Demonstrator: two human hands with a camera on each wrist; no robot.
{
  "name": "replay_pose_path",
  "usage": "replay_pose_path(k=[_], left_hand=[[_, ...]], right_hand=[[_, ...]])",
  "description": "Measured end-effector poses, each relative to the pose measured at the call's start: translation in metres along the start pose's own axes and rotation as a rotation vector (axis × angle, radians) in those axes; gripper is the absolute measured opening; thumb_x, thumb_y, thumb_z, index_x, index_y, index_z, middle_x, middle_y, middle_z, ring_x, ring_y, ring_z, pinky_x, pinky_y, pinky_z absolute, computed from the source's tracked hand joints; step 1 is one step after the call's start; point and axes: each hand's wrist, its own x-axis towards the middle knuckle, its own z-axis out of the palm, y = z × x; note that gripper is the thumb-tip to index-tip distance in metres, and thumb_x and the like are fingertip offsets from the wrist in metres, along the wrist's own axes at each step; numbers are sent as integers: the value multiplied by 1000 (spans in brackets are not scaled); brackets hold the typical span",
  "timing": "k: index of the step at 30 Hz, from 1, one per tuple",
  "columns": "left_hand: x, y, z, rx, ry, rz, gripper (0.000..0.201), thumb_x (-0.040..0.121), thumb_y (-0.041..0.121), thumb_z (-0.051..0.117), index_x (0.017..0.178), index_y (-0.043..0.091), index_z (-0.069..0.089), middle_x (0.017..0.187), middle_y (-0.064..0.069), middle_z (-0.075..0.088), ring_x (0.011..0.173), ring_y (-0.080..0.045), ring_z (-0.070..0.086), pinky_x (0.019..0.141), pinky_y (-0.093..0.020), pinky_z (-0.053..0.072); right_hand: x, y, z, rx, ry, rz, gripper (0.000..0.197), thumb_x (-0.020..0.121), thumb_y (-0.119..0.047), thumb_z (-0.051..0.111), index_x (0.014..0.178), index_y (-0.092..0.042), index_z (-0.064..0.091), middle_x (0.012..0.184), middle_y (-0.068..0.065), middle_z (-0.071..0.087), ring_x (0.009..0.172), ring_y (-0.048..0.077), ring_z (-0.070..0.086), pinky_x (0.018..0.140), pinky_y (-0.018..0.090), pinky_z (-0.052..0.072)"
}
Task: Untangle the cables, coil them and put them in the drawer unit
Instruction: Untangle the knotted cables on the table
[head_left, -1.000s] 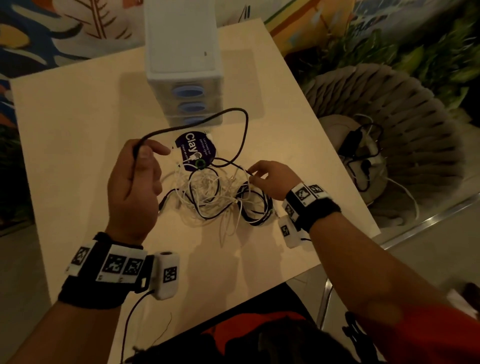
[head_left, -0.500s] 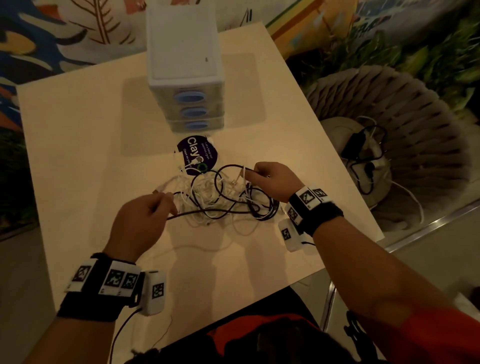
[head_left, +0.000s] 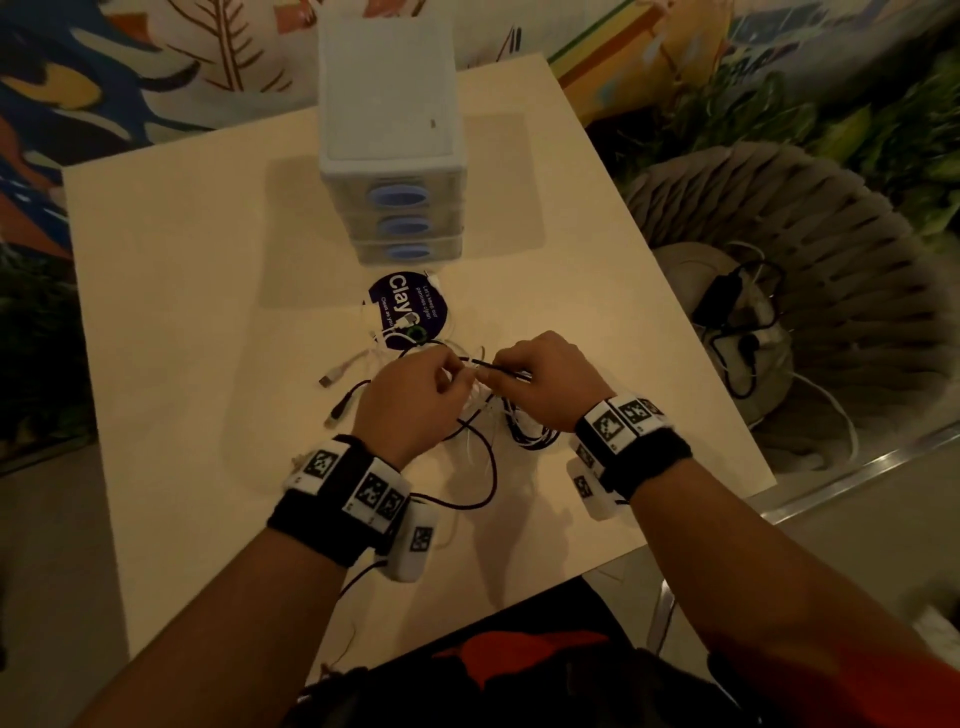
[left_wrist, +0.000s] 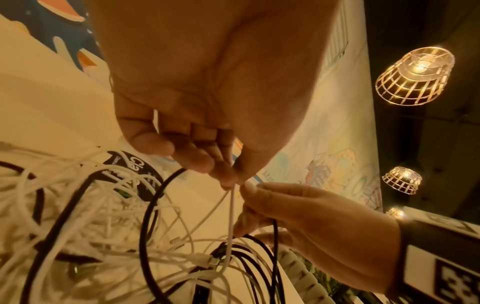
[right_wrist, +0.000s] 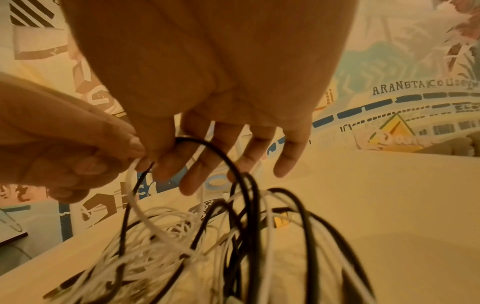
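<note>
A tangle of white and black cables (head_left: 498, 421) lies mid-table, in front of the white drawer unit (head_left: 389, 156), whose three drawers are all shut. Both hands meet just above the tangle. My left hand (head_left: 457, 371) pinches a thin white cable (left_wrist: 231, 216) between thumb and fingertips (left_wrist: 228, 176). My right hand (head_left: 491, 371) pinches a black cable (right_wrist: 223, 158) that loops over its fingers (right_wrist: 192, 181) and drops into the heap. A white USB plug (head_left: 327, 381) and a black plug (head_left: 335, 410) lie loose to the left. One black loop (head_left: 485, 488) trails toward me.
A round dark "Clay" sticker (head_left: 405, 312) sits between the drawer unit and the tangle. Right of the table (head_left: 182, 312) stands a woven chair (head_left: 831, 260) holding a black adapter with more cables (head_left: 737, 312). The table's right edge runs close to my right wrist.
My left hand came down from holding the black cable up high, moved right and now pinches a white cable beside my right hand. The black cable's slack has dropped onto the table.
</note>
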Motion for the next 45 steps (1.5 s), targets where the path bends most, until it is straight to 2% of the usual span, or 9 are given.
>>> replay_pose_path(k=[5, 10, 14, 17, 22, 29, 33, 37, 45], left_hand=[[2, -12, -1, -22, 95, -158, 21, 92, 40, 60, 76, 27, 55, 66, 7, 57, 67, -15, 55, 60, -32, 36], [1, -39, -6, 60, 95, -292, 24, 84, 43, 71, 100, 30, 57, 81, 9, 59, 84, -21, 60, 70, -32, 41], [-2, -25, 1, -53, 17, -24, 55, 82, 30, 75, 133, 35, 54, 107, 5, 55, 91, -12, 54, 77, -32, 43], [0, -14, 11, -76, -66, 67, 23, 93, 41, 65, 113, 30, 69, 103, 4, 62, 94, -11, 57, 81, -32, 45], [1, -19, 7, -73, 68, 100, 30, 101, 48, 56, 102, 26, 76, 93, 7, 73, 77, -6, 62, 74, -35, 52], [2, 0, -1, 5, 59, 422, 30, 99, 49, 55, 100, 25, 73, 82, 12, 63, 74, -5, 50, 66, -30, 43], [-1, 3, 8, -193, 80, 271, 20, 101, 38, 58, 105, 23, 72, 83, 12, 64, 68, 1, 54, 61, -24, 39], [-4, -12, 18, -53, -186, 160, 27, 101, 51, 53, 104, 32, 71, 94, 14, 69, 77, -2, 60, 71, -29, 48], [-22, -23, 39, -80, -176, 129, 25, 103, 51, 49, 99, 36, 67, 84, 11, 70, 80, -9, 65, 68, -28, 47]], right_hand=[[-8, 14, -11, 92, 35, 44, 37, 95, -59, 53, 98, -33, 79, 80, -8, 71, 75, 12, 63, 72, 41, 53], [-24, 27, -24, 175, 152, 102, 24, 101, -47, 56, 105, -38, 78, 91, -10, 68, 88, 9, 60, 81, 32, 46], [-29, 21, -16, 213, 91, 73, 22, 101, -44, 57, 108, -38, 77, 88, -8, 63, 83, 6, 57, 74, 22, 40], [-28, 14, -12, 208, 106, 79, 23, 99, -46, 60, 109, -36, 77, 90, -8, 61, 84, 3, 55, 73, 19, 38], [-37, 5, -16, 159, 269, 153, 30, 88, -44, 74, 112, -32, 61, 93, -8, 50, 80, 1, 50, 67, 12, 37], [-34, -34, -17, 295, 76, 114, 45, 97, -65, 43, 103, -28, 66, 75, -4, 63, 64, 10, 57, 61, 35, 47], [-16, -41, -12, 281, 143, 104, 40, 102, -49, 49, 92, -19, 74, 91, -2, 68, 82, 14, 62, 76, 42, 52], [-13, -40, -13, 499, 115, 116, 25, 105, -39, 51, 93, -41, 74, 99, -15, 72, 76, 4, 62, 71, 29, 51], [-10, -35, -15, 763, 109, 275, 45, 106, -44, 45, 101, -12, 76, 80, -4, 67, 65, 19, 64, 73, 38, 56]])
